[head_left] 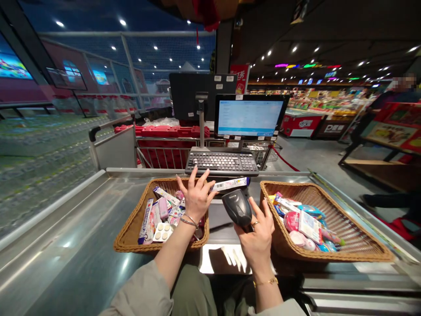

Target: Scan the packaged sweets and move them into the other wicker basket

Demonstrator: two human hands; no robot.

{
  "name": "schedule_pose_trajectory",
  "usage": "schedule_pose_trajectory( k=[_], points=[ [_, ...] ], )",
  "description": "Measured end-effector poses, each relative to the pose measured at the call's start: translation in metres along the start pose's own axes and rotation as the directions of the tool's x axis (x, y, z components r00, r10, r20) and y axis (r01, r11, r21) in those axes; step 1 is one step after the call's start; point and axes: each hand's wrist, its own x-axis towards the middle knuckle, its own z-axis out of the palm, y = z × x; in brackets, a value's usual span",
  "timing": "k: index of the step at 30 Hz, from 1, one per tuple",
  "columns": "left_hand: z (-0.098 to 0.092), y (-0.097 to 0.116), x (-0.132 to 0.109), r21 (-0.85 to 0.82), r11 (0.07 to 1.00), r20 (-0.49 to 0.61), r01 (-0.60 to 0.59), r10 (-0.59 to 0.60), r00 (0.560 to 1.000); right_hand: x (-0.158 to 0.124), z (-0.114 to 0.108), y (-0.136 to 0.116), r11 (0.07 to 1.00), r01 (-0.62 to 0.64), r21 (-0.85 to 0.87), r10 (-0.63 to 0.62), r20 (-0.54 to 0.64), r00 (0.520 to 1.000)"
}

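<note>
**Scanner:** a black handheld barcode scanner (238, 208), gripped in the right hand above the steel counter, between the two baskets.
**Right hand:** the right hand (258, 239) is narrowly closed round the scanner's handle, as far as I can see from here; a plain gold ring (255, 224) sits on one finger.
**Left hand:** the left hand (196, 197) is spread wide and holds nothing, hovering over the left basket.
**Nearest item:** a slim white-and-purple stick package (230, 184) lies just beside the left hand's fingertips (207, 175), behind the scanner.
**Left basket:** a woven wicker tray basket (131, 232) under the left hand holds a pink box (163, 208), a blister pack of round tablets (162, 231) and a long white-and-pink packet (145, 221), among other small packaged goods.
**Right basket:** a matching wicker tray basket (358, 245), just right of the scanner, holds a round pink container (291, 221) and a white card packet (309, 227), with more packets heaped together.
**Wrists and sleeves:** thin silver bangles (189, 221) circle the left wrist, a gold chain bracelet (265, 281) circles the right, and olive sleeves (141, 292) show below.
**Checkout:** a black keyboard (222, 163) and a lit monitor (249, 116) stand beyond the baskets, on a stainless steel counter (66, 219).
**Beyond:** a red shopping cart (167, 149) stands behind the keyboard; a second person (394, 105) stands far right.
</note>
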Motion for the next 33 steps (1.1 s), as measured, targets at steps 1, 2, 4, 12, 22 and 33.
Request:
schedule_pose_trajectory(
  k=[1,2,4,12,22,33],
  points=[
    [0.001,0.001,0.000,0.003,1.000,-0.009,-0.002,0.002,1.000,0.000,0.000,0.000,1.000,-0.007,0.001,0.007,-0.002,1.000],
    [0.003,0.002,-0.001,0.007,1.000,-0.018,-0.004,0.004,1.000,0.000,0.000,-0.001,1.000,-0.013,0.003,0.013,-0.003,1.000],
    [0.005,0.002,-0.002,0.017,1.000,-0.051,-0.007,0.008,0.999,0.000,0.000,-0.001,1.000,-0.012,0.005,0.012,-0.010,1.000],
    [0.011,0.003,-0.001,0.047,0.999,-0.160,-0.019,0.027,0.987,0.001,0.000,0.000,1.000,0.000,0.014,0.000,-0.026,1.000],
    [0.010,0.005,-0.001,0.045,0.999,-0.154,-0.012,0.019,0.988,0.000,0.000,0.000,1.000,-0.002,0.020,0.003,-0.024,1.000],
    [0.012,0.006,-0.001,0.048,0.999,-0.163,-0.010,0.018,0.986,0.000,-0.001,0.002,0.999,-0.002,0.033,0.003,-0.022,1.000]
  ],
)
